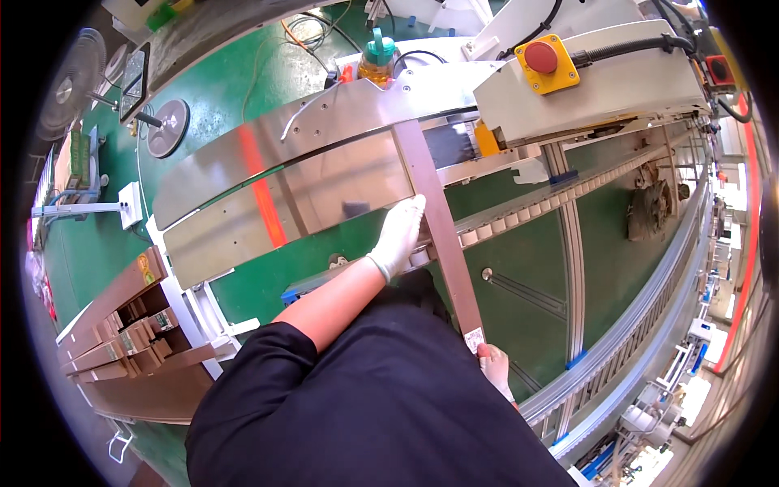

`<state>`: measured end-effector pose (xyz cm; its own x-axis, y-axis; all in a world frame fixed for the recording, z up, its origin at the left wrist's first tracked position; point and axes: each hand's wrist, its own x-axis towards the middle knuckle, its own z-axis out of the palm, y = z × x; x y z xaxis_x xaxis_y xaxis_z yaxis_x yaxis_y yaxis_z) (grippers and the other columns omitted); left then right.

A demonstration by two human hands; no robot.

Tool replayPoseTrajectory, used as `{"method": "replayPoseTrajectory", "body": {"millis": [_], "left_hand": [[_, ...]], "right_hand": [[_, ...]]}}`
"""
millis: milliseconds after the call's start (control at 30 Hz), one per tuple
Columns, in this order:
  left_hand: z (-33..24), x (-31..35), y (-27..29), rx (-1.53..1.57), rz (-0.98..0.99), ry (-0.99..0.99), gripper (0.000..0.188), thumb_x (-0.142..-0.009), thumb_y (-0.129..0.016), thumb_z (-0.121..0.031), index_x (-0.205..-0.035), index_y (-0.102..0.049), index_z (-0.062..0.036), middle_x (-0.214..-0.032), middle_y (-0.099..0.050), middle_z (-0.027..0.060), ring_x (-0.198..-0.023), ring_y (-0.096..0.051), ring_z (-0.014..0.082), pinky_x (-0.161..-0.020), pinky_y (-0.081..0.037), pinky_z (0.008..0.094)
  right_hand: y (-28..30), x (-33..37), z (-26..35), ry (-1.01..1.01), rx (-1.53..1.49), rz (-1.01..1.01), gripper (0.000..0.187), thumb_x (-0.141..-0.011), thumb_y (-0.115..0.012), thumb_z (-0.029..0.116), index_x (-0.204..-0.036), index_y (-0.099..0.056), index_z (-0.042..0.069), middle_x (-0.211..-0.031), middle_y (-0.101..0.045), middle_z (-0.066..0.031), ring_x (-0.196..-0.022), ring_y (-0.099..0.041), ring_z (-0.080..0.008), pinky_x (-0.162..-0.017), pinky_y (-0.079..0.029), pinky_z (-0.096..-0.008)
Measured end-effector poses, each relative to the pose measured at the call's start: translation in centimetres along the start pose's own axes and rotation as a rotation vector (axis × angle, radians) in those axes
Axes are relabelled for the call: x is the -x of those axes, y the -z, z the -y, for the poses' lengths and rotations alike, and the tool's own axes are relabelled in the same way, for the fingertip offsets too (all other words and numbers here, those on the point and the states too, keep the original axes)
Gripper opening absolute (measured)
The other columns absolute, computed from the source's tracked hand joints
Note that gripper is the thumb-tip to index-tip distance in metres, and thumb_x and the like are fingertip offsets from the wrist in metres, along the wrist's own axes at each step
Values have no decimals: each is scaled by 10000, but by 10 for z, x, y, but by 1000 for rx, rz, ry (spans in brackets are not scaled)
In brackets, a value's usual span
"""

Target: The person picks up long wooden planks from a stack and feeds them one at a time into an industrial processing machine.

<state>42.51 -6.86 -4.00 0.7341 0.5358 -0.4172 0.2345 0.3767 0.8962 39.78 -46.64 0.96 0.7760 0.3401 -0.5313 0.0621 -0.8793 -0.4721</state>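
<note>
A long, narrow brown box (442,231) lies slantwise in front of me, its far end over the metal machine top. My left hand (398,238), in a white glove, grips its left edge about midway along. At the near end, beside a small white printed label (474,339), my right hand (495,367) is closed on the box. That hand wears a pale covering with the thumb tip showing; its other fingers are mostly hidden. Under the far end runs a shiny steel plate (345,183) with a red light stripe across it.
A red stop button (540,58) on a yellow housing sits on the white machine, far right. A roller conveyor (519,213) runs rightward past the box. At left stands an open carton (154,398) holding several long brown boxes. A teal-lidded bottle (378,57) stands behind the plate.
</note>
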Motion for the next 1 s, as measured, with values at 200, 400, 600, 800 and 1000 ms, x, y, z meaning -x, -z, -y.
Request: {"method": "replayPoseTrajectory", "body": {"millis": [200, 400, 600, 800, 1000], "left_hand": [[-6, -21, -23, 457, -22, 268, 346, -1108, -540, -336, -1096, -657, -10, -981, -712, 74, -870, -695, 178, -804, -586, 353], [-21, -47, -62, 595, 18, 382, 317, -1103, -567, -337, -1067, -666, -39, -983, -713, 64, -850, -710, 181, -797, -599, 353], [12, -90, -113, 551, 128, 321, 380, -1086, -592, -434, -1127, -691, -70, -1076, -741, 44, -968, -722, 173, -878, -594, 370], [12, -123, -166, 259, 41, 221, 410, -1101, -591, -381, -1090, -714, 10, -1051, -714, 10, -923, -607, 65, -856, -504, 259], [-11, -147, -231, 560, 86, 330, 463, -1092, -591, -397, -1215, -647, 46, -1140, -720, 94, -1010, -698, 183, -916, -573, 349]], "right_hand": [[19, -30, -22, 16, -58, 37, 700, -1055, -508, 608, -777, -604, -27, -735, -599, -206, -710, -603, -401, -677, -480, -441], [41, -60, -70, 41, 7, 46, 638, -1075, -495, 544, -823, -627, -26, -775, -625, -219, -772, -627, -448, -707, -493, -471], [84, -104, -99, 27, -3, 24, 572, -1093, -485, 458, -823, -634, -23, -791, -628, -225, -807, -635, -465, -719, -492, -498], [125, -143, -126, 71, -62, 17, 610, -1095, -481, 488, -810, -622, -33, -753, -605, -234, -730, -601, -452, -682, -472, -501], [173, -177, -142, -168, -420, 93, 597, -1067, -584, 511, -875, -663, -49, -767, -645, -66, -723, -589, -175, -658, -480, -371]]}}
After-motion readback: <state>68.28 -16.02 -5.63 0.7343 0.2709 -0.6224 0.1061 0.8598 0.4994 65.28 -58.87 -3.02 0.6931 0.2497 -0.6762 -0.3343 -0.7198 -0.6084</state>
